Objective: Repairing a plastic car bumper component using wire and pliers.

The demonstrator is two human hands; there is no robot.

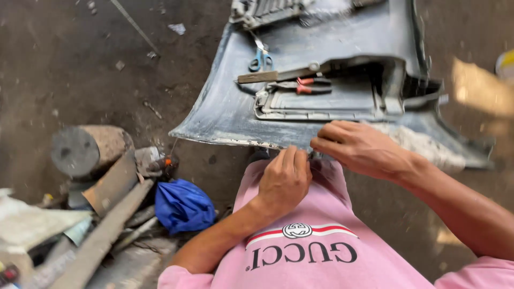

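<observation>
Grimy floor, both hands (321, 160) pinching bumper panel (235, 115) edge

left hand (285, 179) fisted, right hand (357, 147) curled

A: Dusty grey-blue on that bumper panel (225, 107), paler scuffing along its near edge.

B: Scissors (260, 59) with blue handles, pliers (302, 85) in red and black.

A: Pink shirt (316, 251), a red and dark stripe across it, black lettering.

B: Bright blue cloth (183, 206) on the dark grey floor (64, 64).
</observation>
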